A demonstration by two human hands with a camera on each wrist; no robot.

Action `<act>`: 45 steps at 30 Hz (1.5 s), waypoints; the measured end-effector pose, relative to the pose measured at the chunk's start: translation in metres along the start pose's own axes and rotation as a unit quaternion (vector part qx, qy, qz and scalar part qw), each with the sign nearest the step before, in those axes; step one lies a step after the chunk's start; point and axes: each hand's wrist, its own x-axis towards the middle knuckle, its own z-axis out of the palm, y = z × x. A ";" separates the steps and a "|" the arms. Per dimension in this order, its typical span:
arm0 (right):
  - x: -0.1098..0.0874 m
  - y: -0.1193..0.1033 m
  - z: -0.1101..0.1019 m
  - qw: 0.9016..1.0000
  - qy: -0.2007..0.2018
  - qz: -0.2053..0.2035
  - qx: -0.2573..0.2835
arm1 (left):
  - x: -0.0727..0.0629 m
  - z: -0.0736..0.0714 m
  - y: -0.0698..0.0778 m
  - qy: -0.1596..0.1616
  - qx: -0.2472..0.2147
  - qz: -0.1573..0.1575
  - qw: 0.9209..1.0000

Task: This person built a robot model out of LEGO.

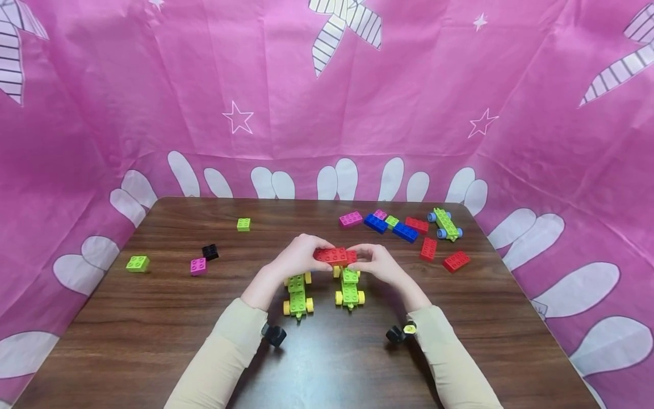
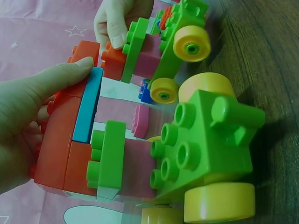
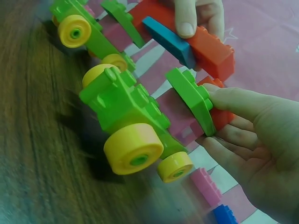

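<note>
Two lime-green toy car bases stand side by side on yellow wheels, the left car (image 1: 298, 302) and the right car (image 1: 349, 293). Each carries a pink brick and a green brick above it. My left hand (image 1: 298, 258) grips a stack of red bricks (image 2: 58, 140) with a blue piece (image 2: 88, 105) on its underside, held above the cars. Whether that stack touches the green brick (image 2: 112, 156) below cannot be told. With thumb and fingers, my right hand (image 1: 378, 264) pinches a red brick (image 3: 219, 112) at the top of the right car, partly hidden by the fingers.
On the left lie two lime bricks (image 1: 137, 263), a pink brick (image 1: 198, 266) and a black brick (image 1: 210, 251). Toward the back right are several red, blue and pink bricks (image 1: 351, 219), plus a green car base with blue wheels (image 1: 446, 224). Pink cloth (image 1: 286, 130) hangs behind the table.
</note>
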 end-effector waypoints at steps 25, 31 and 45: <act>0.004 -0.005 0.018 0.999 -0.027 -0.008 0.013 | 0.003 0.002 0.003 -0.002 0.009 0.006 1.000; 0.004 -0.004 0.017 0.999 -0.029 -0.006 0.018 | 0.003 0.003 0.004 -0.004 0.010 0.001 1.000; 0.004 -0.001 0.017 0.999 -0.023 0.006 0.023 | 0.005 0.005 0.005 -0.005 0.016 -0.010 1.000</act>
